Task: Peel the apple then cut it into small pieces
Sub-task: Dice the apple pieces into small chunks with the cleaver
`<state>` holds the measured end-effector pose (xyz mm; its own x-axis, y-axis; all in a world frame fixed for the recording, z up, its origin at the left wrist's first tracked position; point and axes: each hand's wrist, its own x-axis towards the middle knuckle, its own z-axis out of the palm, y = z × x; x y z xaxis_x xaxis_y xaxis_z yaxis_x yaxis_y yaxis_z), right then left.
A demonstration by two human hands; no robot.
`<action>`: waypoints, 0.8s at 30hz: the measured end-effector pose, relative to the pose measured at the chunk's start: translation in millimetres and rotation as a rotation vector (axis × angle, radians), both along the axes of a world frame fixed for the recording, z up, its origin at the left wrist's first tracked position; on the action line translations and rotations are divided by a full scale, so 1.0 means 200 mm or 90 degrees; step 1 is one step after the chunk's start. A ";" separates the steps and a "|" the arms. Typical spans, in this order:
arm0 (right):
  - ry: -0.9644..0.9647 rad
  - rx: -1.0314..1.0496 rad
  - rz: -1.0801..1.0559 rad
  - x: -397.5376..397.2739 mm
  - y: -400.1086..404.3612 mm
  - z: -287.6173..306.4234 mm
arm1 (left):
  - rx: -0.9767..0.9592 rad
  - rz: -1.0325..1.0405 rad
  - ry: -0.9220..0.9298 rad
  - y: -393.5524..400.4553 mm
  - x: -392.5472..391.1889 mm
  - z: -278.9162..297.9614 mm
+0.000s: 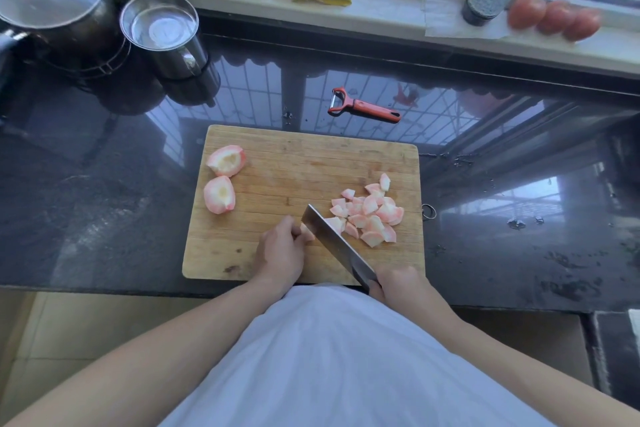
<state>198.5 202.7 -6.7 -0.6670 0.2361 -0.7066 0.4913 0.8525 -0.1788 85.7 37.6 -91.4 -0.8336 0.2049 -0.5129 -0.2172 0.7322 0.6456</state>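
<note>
Beyond my left hand (282,246), two peeled apple quarters (221,180) wait at the cutting board's (277,156) far-left corner. That hand pinches the last apple sliver (307,231), knuckles against the knife (332,243); I should tuck the fingertips back and slice straight down. My right hand (394,282) grips the knife's handle. Just past the blade lie the cut pieces (369,215), crowding its path. The peeler (363,107) rests on the table (519,218) beyond, well apart.
</note>
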 end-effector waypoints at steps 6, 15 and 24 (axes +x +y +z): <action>0.073 0.002 0.045 -0.16 -0.11 -0.13 | -0.003 0.013 -0.017 0.00 -0.01 -0.01; 0.110 -0.014 -0.035 -0.06 -0.04 -0.10 | 0.006 0.001 -0.020 -0.01 0.01 0.01; 0.045 -0.010 -0.002 -0.02 -0.03 -0.02 | 0.002 0.008 -0.010 0.00 0.02 0.02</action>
